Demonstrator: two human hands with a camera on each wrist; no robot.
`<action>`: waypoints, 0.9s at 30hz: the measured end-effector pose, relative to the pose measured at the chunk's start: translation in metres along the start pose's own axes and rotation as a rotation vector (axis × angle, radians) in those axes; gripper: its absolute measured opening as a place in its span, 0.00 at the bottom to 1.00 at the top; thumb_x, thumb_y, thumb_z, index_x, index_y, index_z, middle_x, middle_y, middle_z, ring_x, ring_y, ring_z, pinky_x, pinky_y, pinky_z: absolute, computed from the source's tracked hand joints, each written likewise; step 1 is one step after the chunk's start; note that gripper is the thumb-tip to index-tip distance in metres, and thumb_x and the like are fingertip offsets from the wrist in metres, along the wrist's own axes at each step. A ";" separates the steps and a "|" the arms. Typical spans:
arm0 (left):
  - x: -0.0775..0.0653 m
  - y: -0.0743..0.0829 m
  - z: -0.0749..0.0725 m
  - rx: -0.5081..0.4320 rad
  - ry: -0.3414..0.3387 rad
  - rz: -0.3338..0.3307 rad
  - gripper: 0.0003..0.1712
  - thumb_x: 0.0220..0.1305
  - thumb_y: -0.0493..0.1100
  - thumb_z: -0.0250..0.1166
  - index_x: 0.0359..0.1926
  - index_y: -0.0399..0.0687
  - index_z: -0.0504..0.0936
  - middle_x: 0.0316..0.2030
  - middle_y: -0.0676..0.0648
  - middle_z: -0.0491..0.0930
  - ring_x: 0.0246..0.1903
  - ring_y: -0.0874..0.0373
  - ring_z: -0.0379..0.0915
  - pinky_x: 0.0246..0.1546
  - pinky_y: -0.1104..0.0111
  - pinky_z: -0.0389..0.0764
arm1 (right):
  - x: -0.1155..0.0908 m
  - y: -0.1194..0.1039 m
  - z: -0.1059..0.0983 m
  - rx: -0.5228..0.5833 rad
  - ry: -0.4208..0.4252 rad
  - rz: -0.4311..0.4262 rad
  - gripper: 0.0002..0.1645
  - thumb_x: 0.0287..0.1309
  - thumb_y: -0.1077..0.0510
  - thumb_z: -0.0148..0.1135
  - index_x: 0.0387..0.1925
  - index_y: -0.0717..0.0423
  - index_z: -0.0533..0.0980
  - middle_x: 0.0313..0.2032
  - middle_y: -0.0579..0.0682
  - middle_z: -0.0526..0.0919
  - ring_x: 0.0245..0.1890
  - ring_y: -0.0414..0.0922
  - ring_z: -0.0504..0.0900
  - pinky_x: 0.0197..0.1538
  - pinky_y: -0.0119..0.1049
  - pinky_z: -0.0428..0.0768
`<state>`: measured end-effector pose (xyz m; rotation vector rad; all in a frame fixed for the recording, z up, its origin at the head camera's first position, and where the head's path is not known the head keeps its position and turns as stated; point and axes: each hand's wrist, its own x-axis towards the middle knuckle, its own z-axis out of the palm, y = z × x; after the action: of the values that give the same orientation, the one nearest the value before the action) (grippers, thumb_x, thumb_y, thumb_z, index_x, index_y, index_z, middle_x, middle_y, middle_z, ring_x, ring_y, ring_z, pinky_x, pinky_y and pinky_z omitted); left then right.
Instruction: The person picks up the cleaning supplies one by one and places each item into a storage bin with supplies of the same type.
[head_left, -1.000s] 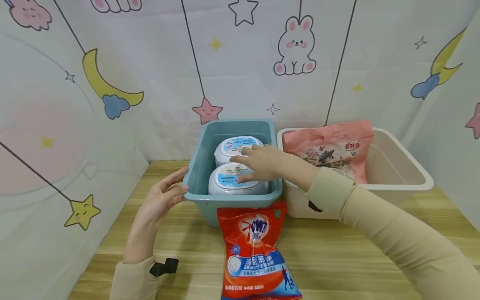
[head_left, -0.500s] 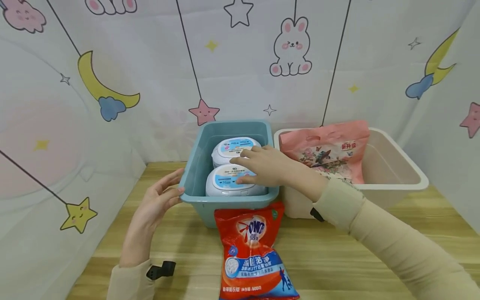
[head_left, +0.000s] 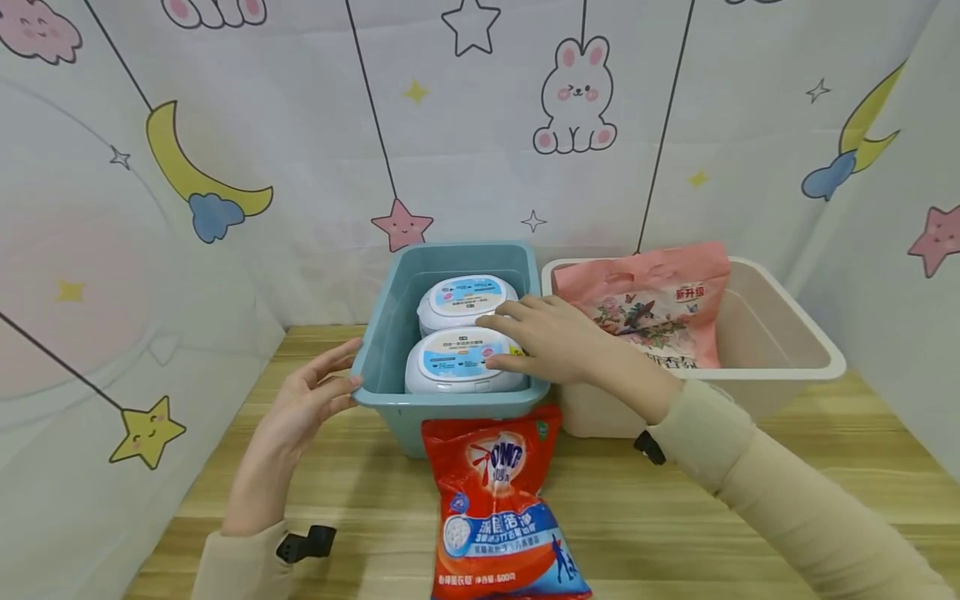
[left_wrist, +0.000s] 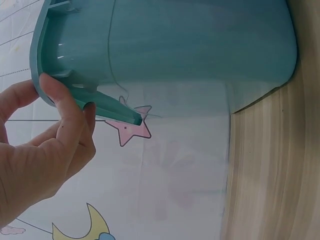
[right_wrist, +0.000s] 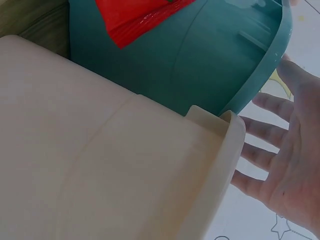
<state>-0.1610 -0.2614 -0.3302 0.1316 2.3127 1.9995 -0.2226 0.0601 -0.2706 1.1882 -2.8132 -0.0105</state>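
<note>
My left hand (head_left: 311,392) holds the left rim of a blue-green plastic bin (head_left: 382,333); in the left wrist view its fingers (left_wrist: 62,107) bend at the rim's edge. Inside the bin sit two white lidded tubs with blue labels, the front tub (head_left: 461,362) and the rear tub (head_left: 467,300). My right hand (head_left: 558,337) spreads its fingers over the bin's right rim, partly overlapping the front tub. Seen from the right wrist, the right fingers (right_wrist: 267,132) are straight and apart, at the rims of both bins, holding nothing.
A cream bin (head_left: 787,333) stands against the blue-green one's right side, with a pink bag (head_left: 645,304) leaning inside. A red and blue OMO detergent bag (head_left: 498,508) rests on the wooden table (head_left: 360,533) in front. Behind hangs a printed cloth (head_left: 315,108).
My right hand has drawn back to the right, uncovering more of the front tub's label. My left hand stays at the rim. The whole head view has shifted slightly.
</note>
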 end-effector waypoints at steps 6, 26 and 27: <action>-0.001 0.002 -0.001 0.028 -0.001 -0.013 0.36 0.68 0.42 0.59 0.73 0.45 0.56 0.63 0.39 0.60 0.48 0.66 0.73 0.44 0.77 0.80 | -0.007 0.001 0.003 0.011 0.046 0.004 0.37 0.63 0.32 0.50 0.69 0.43 0.64 0.65 0.50 0.71 0.63 0.52 0.70 0.66 0.52 0.69; -0.011 0.010 -0.009 0.163 0.017 0.017 0.35 0.68 0.48 0.59 0.72 0.45 0.59 0.62 0.44 0.65 0.47 0.70 0.73 0.47 0.78 0.79 | -0.036 0.005 0.012 0.082 0.129 0.060 0.38 0.64 0.33 0.50 0.70 0.41 0.62 0.65 0.50 0.71 0.65 0.52 0.68 0.69 0.56 0.63; -0.011 0.012 -0.009 0.174 0.021 0.018 0.35 0.68 0.48 0.59 0.72 0.45 0.59 0.63 0.43 0.65 0.47 0.70 0.73 0.47 0.78 0.79 | -0.038 0.005 0.013 0.081 0.142 0.059 0.37 0.64 0.33 0.51 0.70 0.41 0.63 0.65 0.50 0.71 0.65 0.51 0.68 0.69 0.56 0.63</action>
<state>-0.1506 -0.2696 -0.3173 0.1436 2.5045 1.8129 -0.2012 0.0905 -0.2861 1.0748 -2.7454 0.1857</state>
